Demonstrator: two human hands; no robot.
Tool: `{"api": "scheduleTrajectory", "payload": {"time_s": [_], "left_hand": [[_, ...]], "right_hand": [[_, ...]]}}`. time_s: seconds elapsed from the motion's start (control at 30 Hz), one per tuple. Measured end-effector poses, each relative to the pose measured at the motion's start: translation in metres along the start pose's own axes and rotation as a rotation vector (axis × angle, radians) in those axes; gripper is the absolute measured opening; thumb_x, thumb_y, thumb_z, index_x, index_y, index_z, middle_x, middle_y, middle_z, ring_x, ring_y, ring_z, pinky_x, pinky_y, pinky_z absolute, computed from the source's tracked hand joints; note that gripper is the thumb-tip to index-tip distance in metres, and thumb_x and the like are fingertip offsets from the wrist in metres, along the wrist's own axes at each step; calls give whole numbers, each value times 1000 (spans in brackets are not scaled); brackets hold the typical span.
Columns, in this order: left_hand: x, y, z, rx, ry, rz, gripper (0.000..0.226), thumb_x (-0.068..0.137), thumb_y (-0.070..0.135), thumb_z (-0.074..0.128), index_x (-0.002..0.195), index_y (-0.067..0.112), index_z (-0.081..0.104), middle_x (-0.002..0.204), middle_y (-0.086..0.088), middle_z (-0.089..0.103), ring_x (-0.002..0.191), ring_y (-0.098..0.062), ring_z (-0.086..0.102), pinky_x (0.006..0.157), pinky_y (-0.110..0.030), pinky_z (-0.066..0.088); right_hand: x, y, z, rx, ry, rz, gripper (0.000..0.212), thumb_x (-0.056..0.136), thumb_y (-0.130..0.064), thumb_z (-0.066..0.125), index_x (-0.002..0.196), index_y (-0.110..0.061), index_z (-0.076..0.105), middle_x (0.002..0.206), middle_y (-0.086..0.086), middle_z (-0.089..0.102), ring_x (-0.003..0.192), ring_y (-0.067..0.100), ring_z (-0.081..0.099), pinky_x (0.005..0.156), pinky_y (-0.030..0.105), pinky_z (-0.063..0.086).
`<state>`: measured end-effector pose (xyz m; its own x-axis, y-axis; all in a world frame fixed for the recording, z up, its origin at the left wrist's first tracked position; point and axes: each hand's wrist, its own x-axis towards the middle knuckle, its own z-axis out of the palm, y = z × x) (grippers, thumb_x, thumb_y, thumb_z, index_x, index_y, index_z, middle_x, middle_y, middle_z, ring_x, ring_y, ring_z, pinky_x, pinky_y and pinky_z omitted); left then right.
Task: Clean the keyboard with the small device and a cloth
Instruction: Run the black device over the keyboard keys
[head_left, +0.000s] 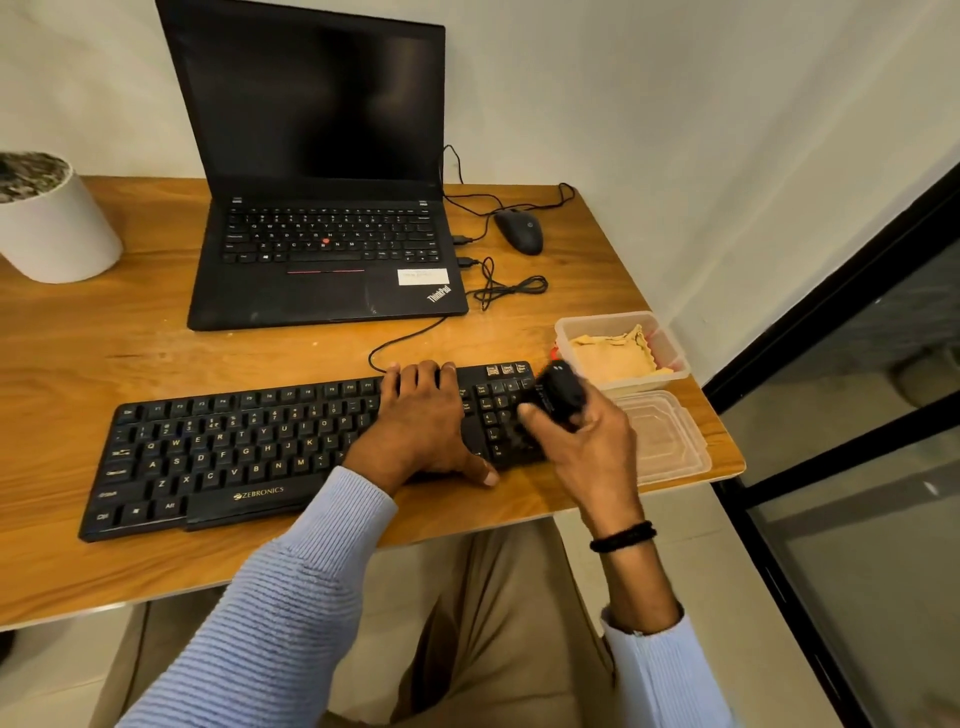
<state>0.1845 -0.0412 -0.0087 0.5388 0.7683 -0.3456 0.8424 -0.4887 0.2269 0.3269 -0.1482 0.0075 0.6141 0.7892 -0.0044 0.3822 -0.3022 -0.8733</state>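
- Beige trousers (493, 649) are seen nearest, below the near edge of the table (104, 353).
- Both forearms are covered by light blue ribbed sleeves (291, 597), and a black band (623, 537) is worn on the right wrist.
- The black keyboard (218, 452) is laid along the near part of the table, slanted so that its left end is closer.
- The left hand (421, 421) is laid palm-down on the keyboard just left of the number pad. Its fingers (415, 371) are stretched out and released, reaching the keyboard's far edge, and the thumb is set at the near edge.
- The right hand (592, 447) is held over the number pad, its fingers curled round the device (561, 392).
- The device is small and black, and its top is seen above the hand. It is blurred, so whether it touches the keys cannot be told.
- A clear lid (670, 441) is laid just right of the keyboard, at the table's right edge.
- A clear container (670, 343) is set just behind the lid, and the yellow cloth (608, 356) is bunched inside it, apart from both hands.
- A black cable (405, 338) is run from the keyboard's far edge toward the laptop (322, 249).
- The laptop is stood open behind the keyboard, and its screen is dark.
- A black wired mouse (519, 231) is placed to the right of the laptop.
- A white pot (52, 228) is placed at the far left of the table.
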Motion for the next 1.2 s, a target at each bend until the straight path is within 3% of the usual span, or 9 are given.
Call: {"api": "scheduleTrajectory", "payload": {"time_s": [0.17,0.27,0.4,0.5,0.63,0.73,0.87,0.97,1.2], "left_hand": [[0,0,1,-7,-2,-3,145,54,80,77,158,10,2,161,-13,13,151,-34,7,123,-52,-6],[0,0,1,-30,-9,-15,146,54,78,78,158,11,1,161,-13,12,151,-33,5,123,-52,-6],[1,1,1,-23,-15,-9,145,54,77,79,157,11,2,161,-13,12,151,-33,5,123,-51,-6],[1,1,-1,-50,-26,-19,143,55,75,81,158,12,2,162,-12,12,151,-33,4,123,-51,-6],[1,2,0,-25,-21,-16,144,54,76,80,157,12,4,161,-13,13,150,-34,6,123,-51,-4],[0,1,0,-38,-16,-18,143,54,76,80,157,11,3,161,-12,13,150,-33,6,123,-51,-4],[1,1,1,-23,-14,-18,145,53,77,80,157,10,3,161,-12,12,151,-33,6,123,-52,-4],[1,1,1,-42,-10,-23,143,54,76,80,157,11,5,161,-11,13,151,-32,6,123,-53,-4],[1,1,1,-39,-18,-28,143,54,76,80,157,11,4,162,-11,12,151,-32,5,123,-52,-5]], "right_hand": [[17,-1,11,-26,202,-21,36,80,-32,73,114,-25,66,95,-11,69,94,8,63,89,31,50],[20,-4,16,-88,-8,-82,35,79,-33,74,113,-28,66,97,-13,71,93,4,63,82,24,50],[23,-2,12,-59,166,-85,32,80,-31,72,111,-26,65,93,-11,69,92,9,63,84,27,49],[25,-6,18,-15,-136,-86,25,79,-30,75,102,-24,67,90,-10,70,87,7,65,80,30,54],[36,-9,23,-34,107,-85,25,81,-32,73,103,-25,65,87,-14,65,84,6,61,83,29,51],[47,-16,27,-50,-83,-106,25,78,-31,75,100,-24,65,88,-12,68,84,7,63,77,24,52],[60,-17,30,-99,122,-102,27,79,-31,72,103,-21,65,89,-9,68,90,14,63,79,24,45],[59,-23,43,-121,-68,-134,25,78,-31,73,101,-24,65,83,-13,66,80,4,61,72,24,48],[58,-20,48,-161,-59,-178,26,78,-31,72,103,-25,66,89,-9,68,85,11,61,72,24,45]]}}
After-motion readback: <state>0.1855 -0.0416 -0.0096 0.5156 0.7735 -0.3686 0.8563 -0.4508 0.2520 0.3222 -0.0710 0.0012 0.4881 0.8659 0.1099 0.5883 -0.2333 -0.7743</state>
